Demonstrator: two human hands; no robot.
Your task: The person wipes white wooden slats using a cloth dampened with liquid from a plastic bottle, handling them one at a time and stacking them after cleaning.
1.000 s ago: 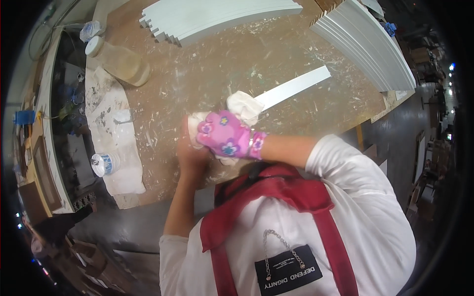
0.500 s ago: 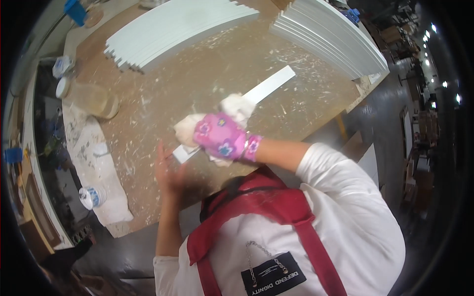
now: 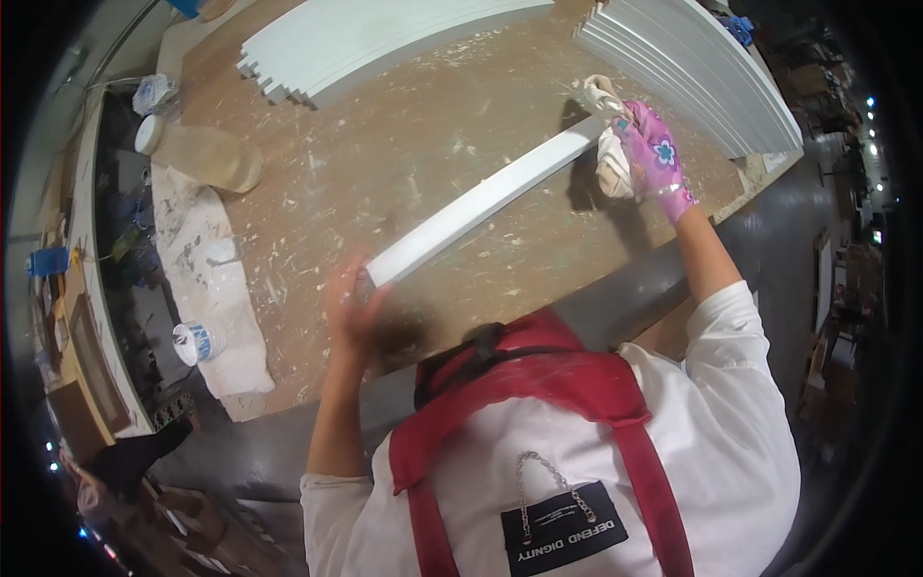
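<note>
A long white strip (image 3: 486,202) lies slanted across the worktable, its near end to the left and its far end to the right. At the near end, the bare fingers of my left hand (image 3: 352,306) close around the strip's tip, slightly blurred. My right hand (image 3: 657,159), in a pink glove with a flower print, grips a cream cloth (image 3: 613,165) at the far end. Folds of the cloth hang on both sides of that end and hide the strip's tip.
Behind are a wide row of white strips (image 3: 385,43) and, at right, another stack of white pieces (image 3: 687,72). Along the left edge stand a jar of yellowish liquid (image 3: 207,154) and a small white container (image 3: 197,342) on a stained cloth (image 3: 231,361). The brown worktable (image 3: 317,192) is paint-spattered.
My right hand and the cloth have moved along the strip from its near part to its far right end. My left hand has come from beside the strip onto its near end.
</note>
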